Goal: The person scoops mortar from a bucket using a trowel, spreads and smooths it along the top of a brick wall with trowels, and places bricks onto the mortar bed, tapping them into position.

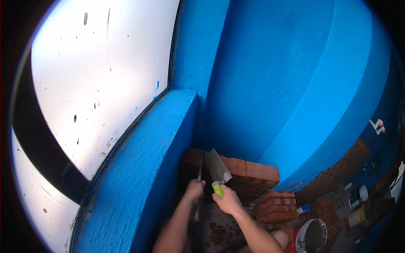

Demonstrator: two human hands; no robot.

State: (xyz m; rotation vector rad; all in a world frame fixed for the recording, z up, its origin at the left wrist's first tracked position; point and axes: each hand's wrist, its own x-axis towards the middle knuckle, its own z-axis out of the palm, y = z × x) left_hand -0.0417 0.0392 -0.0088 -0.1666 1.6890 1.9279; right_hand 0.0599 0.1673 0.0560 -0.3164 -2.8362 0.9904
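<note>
My right hand (230, 200) is closed round the yellow-green handle of a trowel (219, 165). Its flat grey blade points away from me, over the top of a low brick wall (249, 169) in the corner. Just to its left, my left hand (194, 189) is wrapped round a long, thin dark tool (200, 166), seen nearly edge-on; its exact kind does not show. The tool's far end reaches the left part of the brick course, close to the trowel blade. Shadow hides much of the brickwork there.
Blue walls (270, 76) and a blue sill (139, 147) below a white window pane (101, 63) enclose the corner. At right stand stacked bricks (276, 207), a red-and-white bucket (301, 238) of grey material, and a white tub (358, 196). A white pipe fitting (376, 125) juts from the wall.
</note>
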